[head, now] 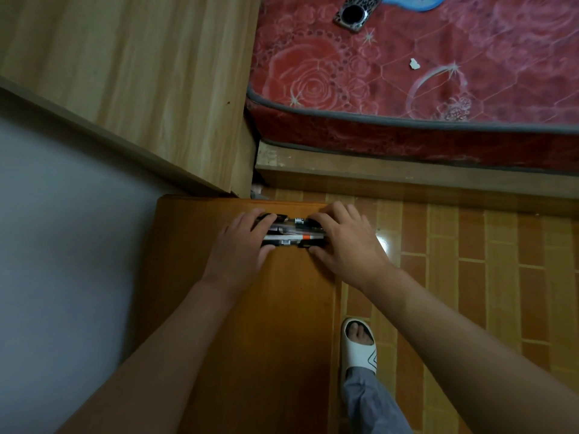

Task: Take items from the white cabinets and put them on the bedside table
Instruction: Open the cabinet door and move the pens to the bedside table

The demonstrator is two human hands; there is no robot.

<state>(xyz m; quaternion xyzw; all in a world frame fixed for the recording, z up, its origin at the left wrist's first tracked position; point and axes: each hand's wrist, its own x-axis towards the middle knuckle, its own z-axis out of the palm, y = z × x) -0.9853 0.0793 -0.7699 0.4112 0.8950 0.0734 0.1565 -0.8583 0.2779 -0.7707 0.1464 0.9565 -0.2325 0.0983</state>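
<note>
The head view looks steeply down on an orange-brown worktop [282,308], the bedside table's top, which is seen as a narrow surface running away from the viewer. Its far edge is set close against a pale wooden panel [141,73] and the wooden bed frame [407,180]; its left edge is bordered by a grey-white wall [62,245], and its right edge drops to a floor of orange brick-pattern tiles [470,277]. The near stretch of the worktop is bare wood, crossed only by the two forearms.

A bundle of pens [289,233] — dark barrels, with one white barrel bearing an orange band — is held just short of the far edge, towards the right side. Whether it rests on the surface cannot be told. The left hand [241,245] is curled round the bundle's left end, and the right hand [344,242] round its right end, fingers on the far side and thumbs on the near side.

Beyond the frame, a red rose-patterned mattress [407,83] is seen, with a leopard-print phone [357,12] lying on it. A foot in a white slipper [360,346] is planted on the tiles beside the right edge.
</note>
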